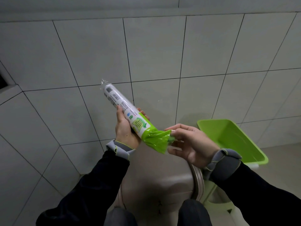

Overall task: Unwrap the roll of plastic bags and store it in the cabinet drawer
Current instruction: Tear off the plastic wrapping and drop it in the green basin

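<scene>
The left hand (126, 128) grips the white, green-printed roll of plastic bags (120, 106); the right hand (189, 141) pinches its loose green film wrapper (156, 141). Seemingly light, slippery; best held mid-roll.

Showing 1 roll of plastic bags (120, 104), w/ 1 wrapper (155, 141) hanging loose at its near end, green, and 1 barcode near the far end. 2 hands showing: left hand (126, 129) and right hand (192, 142). 2 dark sleeves, 2 grey wrist cuffs, one per arm. 1 green bin (231, 141) sitting at right. 1 beige cabinet (156, 176) sitting below the hands. 2 knees showing at bottom edge. Wall tiles running out of frame, approx count only: cannot tell exact no.
</scene>
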{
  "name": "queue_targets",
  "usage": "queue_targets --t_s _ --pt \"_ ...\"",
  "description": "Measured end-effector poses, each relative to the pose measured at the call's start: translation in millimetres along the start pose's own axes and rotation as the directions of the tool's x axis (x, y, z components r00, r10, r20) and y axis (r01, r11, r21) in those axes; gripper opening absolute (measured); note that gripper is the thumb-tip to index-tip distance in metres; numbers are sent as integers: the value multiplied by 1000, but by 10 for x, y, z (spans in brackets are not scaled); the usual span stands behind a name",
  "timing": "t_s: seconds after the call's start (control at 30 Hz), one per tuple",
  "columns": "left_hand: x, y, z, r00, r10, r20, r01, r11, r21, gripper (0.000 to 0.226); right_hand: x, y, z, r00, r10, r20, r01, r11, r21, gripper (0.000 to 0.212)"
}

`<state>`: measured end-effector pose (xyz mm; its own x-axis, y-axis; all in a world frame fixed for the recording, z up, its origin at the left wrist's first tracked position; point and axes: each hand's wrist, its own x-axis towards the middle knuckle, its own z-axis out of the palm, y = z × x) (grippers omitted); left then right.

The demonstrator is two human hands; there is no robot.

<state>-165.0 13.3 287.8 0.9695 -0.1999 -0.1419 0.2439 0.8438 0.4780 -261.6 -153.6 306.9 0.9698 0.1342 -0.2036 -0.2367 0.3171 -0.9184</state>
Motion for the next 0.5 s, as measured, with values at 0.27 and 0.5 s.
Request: queue_targets --t_s 0.27,0.5 --pt "17 23 17 998 31 47 -28 997 -65 63 -56 105 -12 996 -85 22 87 986 -141 18" --pt "-2 -8 29 999 18 40 -15 997 -72 64 -84 211 -6 932 -363 16 342 862 -375 29"
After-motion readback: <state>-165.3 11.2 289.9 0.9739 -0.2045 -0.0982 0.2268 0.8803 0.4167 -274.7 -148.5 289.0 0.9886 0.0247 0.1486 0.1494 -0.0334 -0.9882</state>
